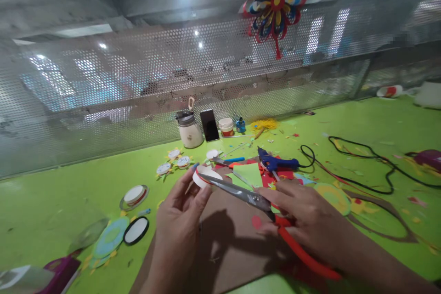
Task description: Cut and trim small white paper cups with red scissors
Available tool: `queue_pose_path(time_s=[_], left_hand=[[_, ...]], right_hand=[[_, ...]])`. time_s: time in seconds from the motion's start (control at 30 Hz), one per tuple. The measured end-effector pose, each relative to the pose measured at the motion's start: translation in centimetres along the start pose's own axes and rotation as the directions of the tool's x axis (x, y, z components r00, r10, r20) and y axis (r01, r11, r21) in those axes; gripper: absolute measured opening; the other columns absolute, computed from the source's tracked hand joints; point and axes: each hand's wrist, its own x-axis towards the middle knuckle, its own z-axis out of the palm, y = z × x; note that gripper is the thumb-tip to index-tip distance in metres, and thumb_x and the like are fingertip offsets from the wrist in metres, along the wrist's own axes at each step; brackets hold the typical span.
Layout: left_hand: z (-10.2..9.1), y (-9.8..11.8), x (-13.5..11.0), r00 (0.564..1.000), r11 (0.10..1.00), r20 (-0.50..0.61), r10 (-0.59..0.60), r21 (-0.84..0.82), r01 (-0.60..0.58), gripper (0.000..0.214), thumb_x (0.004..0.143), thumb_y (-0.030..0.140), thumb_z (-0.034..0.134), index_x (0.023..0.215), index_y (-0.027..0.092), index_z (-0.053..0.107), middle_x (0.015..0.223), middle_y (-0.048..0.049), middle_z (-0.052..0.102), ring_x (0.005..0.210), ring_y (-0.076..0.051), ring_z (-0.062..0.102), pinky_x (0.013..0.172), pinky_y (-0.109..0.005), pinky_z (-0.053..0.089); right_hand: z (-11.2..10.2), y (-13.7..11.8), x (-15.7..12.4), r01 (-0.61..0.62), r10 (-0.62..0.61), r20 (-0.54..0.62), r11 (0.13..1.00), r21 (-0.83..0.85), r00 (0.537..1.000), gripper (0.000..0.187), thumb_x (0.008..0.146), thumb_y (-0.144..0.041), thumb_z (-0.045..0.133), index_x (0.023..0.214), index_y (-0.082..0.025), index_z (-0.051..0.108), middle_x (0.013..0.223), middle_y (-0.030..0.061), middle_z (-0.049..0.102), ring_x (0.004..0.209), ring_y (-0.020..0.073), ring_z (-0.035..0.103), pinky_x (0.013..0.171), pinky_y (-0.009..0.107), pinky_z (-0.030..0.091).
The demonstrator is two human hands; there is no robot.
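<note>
My left hand (pixel 181 213) pinches a small white paper disc with a red rim (pixel 204 176) above a brown cardboard sheet (pixel 227 243). My right hand (pixel 308 220) grips red-handled scissors (pixel 248 196), whose steel blades point left and meet the disc's edge. Green and red paper pieces (pixel 250 173) lie just beyond the blades.
On the green table (pixel 69 202) lie a blue glue gun (pixel 275 162) with black cable (pixel 361 165), paper flowers (pixel 174 161), round discs (pixel 136 230), a white jug (pixel 189 131), a phone (pixel 209 125), small jars (pixel 226 126). A perforated metal screen (pixel 138 82) backs the table; a paper pinwheel (pixel 275 2) hangs on it.
</note>
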Motion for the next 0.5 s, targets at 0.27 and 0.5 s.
queue_pose_path(time_s=[0.27, 0.5], left_hand=[[0.65, 0.58, -0.18, 0.998, 0.996, -0.07, -0.001, -0.086, -0.005, 0.056, 0.065, 0.023, 0.086, 0.118, 0.021, 0.067, 0.114, -0.0076, 0.074, 0.108, -0.023, 0.068, 0.098, -0.033, 0.051], [0.53, 0.72, -0.13, 0.999, 0.999, -0.035, 0.012, -0.05, -0.013, 0.066, 0.065, 0.022, 0.086, 0.126, 0.019, 0.06, 0.115, -0.0107, 0.073, 0.1, -0.026, 0.071, 0.093, -0.038, 0.054]], right_hand=[[-0.09, -0.14, 0.64, -0.231, 0.236, 0.003, 0.949, 0.213, 0.972, 0.037, 0.086, -0.05, 0.066, 0.111, -0.022, 0.067, 0.096, 0.0067, 0.071, 0.084, 0.0265, 0.065, 0.075, 0.044, 0.052], [0.06, 0.25, 0.77, -0.301, 0.282, 0.106, 0.905, 0.3, 0.954, 0.039, 0.089, -0.051, 0.062, 0.119, -0.026, 0.064, 0.114, 0.0062, 0.069, 0.098, 0.0266, 0.064, 0.084, 0.042, 0.051]])
